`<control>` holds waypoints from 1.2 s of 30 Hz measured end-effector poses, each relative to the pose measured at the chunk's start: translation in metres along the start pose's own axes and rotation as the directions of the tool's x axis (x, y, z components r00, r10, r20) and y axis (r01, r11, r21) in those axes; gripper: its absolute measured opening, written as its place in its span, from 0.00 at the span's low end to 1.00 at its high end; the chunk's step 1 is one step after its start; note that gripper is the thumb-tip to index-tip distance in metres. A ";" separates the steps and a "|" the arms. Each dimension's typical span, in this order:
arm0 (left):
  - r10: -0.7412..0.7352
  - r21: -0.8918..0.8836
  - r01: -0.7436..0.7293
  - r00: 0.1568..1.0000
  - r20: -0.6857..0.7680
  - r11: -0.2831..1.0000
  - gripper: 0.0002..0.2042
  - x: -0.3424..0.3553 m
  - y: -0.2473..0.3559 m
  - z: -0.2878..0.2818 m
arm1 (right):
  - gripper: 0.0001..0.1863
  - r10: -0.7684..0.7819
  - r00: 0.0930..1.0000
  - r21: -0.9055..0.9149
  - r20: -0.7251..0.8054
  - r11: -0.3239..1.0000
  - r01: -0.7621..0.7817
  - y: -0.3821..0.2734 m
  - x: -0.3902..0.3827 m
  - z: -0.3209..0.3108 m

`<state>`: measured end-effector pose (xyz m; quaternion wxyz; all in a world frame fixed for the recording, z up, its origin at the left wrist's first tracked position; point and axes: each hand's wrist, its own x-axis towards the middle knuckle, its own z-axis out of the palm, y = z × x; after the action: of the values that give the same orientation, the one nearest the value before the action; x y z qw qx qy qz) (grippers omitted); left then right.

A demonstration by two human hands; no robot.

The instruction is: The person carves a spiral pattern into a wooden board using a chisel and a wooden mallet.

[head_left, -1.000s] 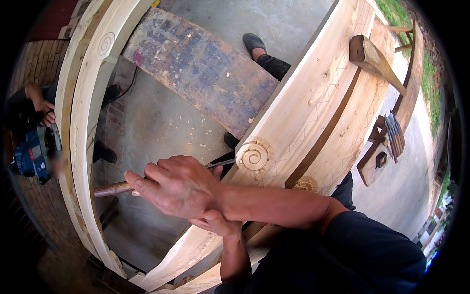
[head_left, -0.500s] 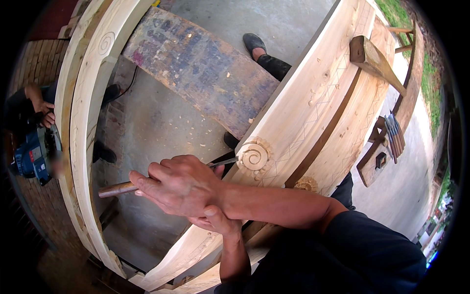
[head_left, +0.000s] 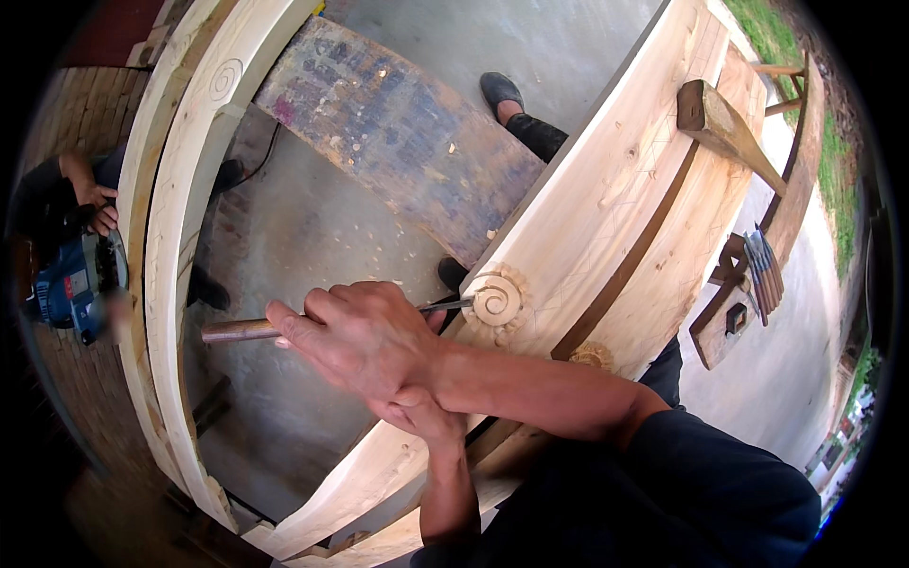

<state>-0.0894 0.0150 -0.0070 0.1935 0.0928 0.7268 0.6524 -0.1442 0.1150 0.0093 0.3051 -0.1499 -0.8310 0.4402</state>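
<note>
My right hand point(head_left: 365, 336) is closed around the brown wooden handle of a chisel point(head_left: 235, 329), whose rear end sticks out to the left. Its metal blade meets the left edge of a raised spiral scroll point(head_left: 497, 300) carved in pale wood. My left hand point(head_left: 417, 414) lies beneath my right hand and wrist, the two arms crossing. Most of its fingers are hidden; a fingertip shows beside the blade. A second carved scroll point(head_left: 594, 356) sits on the neighbouring beam, partly behind my right forearm.
A wooden mallet point(head_left: 721, 128) rests on the carved beams point(head_left: 606, 189). Several slim chisels point(head_left: 763, 275) lie on a bench point(head_left: 800, 204) at right. A stained plank point(head_left: 398, 133) spans toward the left beams point(head_left: 175, 237), with another person's hand point(head_left: 99, 208) and a blue power tool point(head_left: 71, 284) beyond.
The chisel's rear end has swung away from me, so the tool lies flatter across the view. Its tip has moved slightly into the scroll's edge. My left thumb has shifted under the right hand.
</note>
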 end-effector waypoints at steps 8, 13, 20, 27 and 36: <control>0.423 0.371 -0.494 0.868 0.259 0.787 0.28 -0.039 0.007 -0.019 | 0.13 -0.029 0.984 -0.253 -0.175 0.967 -0.017 -0.025 -0.047 -0.132; 0.525 0.381 -0.621 0.783 0.334 0.684 0.11 -0.072 0.001 -0.033 | 0.06 0.175 0.898 -0.472 -0.404 0.801 -0.368 -0.016 -0.127 -0.286; 0.482 0.468 -0.615 0.788 0.383 0.634 0.20 -0.083 0.010 0.006 | 0.08 0.287 0.659 -0.400 -0.695 0.608 -0.686 -0.021 -0.263 -0.415; 0.426 0.664 -0.639 0.763 0.485 0.388 0.38 -0.066 0.005 0.036 | 0.06 0.309 0.499 -0.178 -0.810 0.681 -0.711 -0.011 -0.358 -0.432; 0.518 0.599 -0.717 0.685 0.513 0.355 0.32 -0.060 -0.011 0.016 | 0.08 0.343 0.506 -0.168 -0.791 0.674 -0.720 0.023 -0.380 -0.408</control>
<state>-0.0273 0.0050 -0.0095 -0.0429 0.5101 0.8099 0.2865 0.4086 0.1924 0.0221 0.3925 -0.6334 -0.6358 0.2012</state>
